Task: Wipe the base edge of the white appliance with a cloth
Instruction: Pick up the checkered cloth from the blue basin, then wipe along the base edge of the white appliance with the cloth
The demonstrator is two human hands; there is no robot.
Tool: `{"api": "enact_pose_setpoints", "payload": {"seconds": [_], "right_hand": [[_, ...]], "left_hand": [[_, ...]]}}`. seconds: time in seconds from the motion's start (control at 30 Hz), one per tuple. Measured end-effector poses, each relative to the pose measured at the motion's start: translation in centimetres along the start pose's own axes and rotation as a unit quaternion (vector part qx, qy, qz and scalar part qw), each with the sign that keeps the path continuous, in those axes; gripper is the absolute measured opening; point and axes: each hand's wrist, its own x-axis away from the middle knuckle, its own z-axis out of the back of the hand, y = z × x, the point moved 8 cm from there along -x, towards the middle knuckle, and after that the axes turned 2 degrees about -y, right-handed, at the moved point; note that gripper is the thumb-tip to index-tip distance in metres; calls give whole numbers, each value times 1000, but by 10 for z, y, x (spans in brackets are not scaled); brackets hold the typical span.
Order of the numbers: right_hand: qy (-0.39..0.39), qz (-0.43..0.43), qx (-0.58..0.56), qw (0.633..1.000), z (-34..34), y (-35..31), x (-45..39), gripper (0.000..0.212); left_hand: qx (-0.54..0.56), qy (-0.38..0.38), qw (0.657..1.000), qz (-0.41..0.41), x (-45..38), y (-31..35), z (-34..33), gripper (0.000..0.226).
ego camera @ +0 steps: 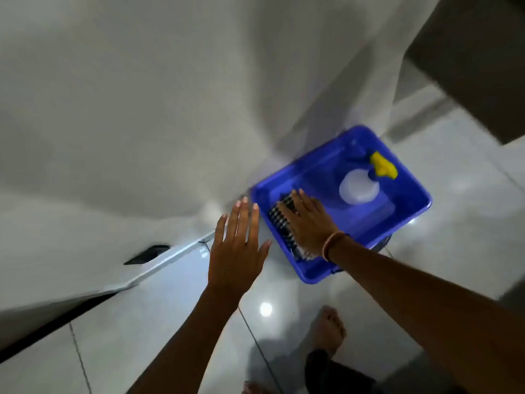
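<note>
The white appliance (pixel 113 109) fills the upper left. Its base edge (pixel 159 268) runs low along the tiled floor, with a dark slot in it. A dark checked cloth (pixel 279 223) lies in the near left corner of a blue plastic tub (pixel 412 183). My right hand (pixel 308 223) rests flat on the cloth with its fingers stretched out, and a band sits on that wrist. My left hand (pixel 237 251) hovers open, fingers spread, just left of the tub near the appliance's lower corner. It holds nothing.
A white spray bottle (pixel 359 186) with a yellow trigger (pixel 382 164) lies in the tub. My bare foot (pixel 329 331) stands on the glossy grey floor tiles (pixel 142 336). A dark cabinet (pixel 468 52) juts in at the upper right.
</note>
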Motion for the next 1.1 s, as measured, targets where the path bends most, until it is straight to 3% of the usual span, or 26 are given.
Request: {"api": "enact_pose_setpoints", "payload": {"seconds": [0.13, 0.3, 0.43, 0.57, 0.63, 0.7, 0.73, 0.8, 0.93, 0.97, 1.0, 1.1], "right_hand": [[-96, -37, -53, 993, -69, 26, -41, 78], [-1, -49, -56, 997, -96, 33, -43, 84], [103, -53, 25, 993, -65, 26, -46, 39], [150, -213, -86, 962, -26, 17, -28, 46], [301, -302, -224, 876, -6, 2, 7, 54], [490, -311, -341, 740, -3, -48, 60, 54], [548, -312, -385, 674, -22, -84, 77, 51], [567, -339, -507, 554, -92, -156, 76, 50], [475, -407, -704, 336, -247, -256, -34, 49], [458, -406, -723, 321, -269, -268, -60, 49], [446, -397, -724, 345, -283, -276, -83, 51], [399, -341, -689, 501, -296, -281, -139, 62]], "left_hand": [[-15, -65, 997, -49, -29, 1, -92, 77], [4, -59, 992, -111, -35, -4, -136, 84], [25, -39, 986, -161, -37, -14, -133, 80], [-5, -22, 976, -215, -30, -51, -114, 84], [25, -46, 974, -218, -18, -79, -103, 89], [7, -26, 971, -239, -2, -104, -95, 86], [-20, -11, 967, -254, 6, -116, -96, 80], [-100, 16, 949, -299, 14, -136, -105, 70], [-249, -9, 908, -336, -2, -149, -144, 70], [-277, 0, 899, -340, -6, -149, -154, 70], [-310, 14, 888, -340, -11, -150, -164, 68], [-371, 84, 854, -356, -26, -149, -186, 58]]}}
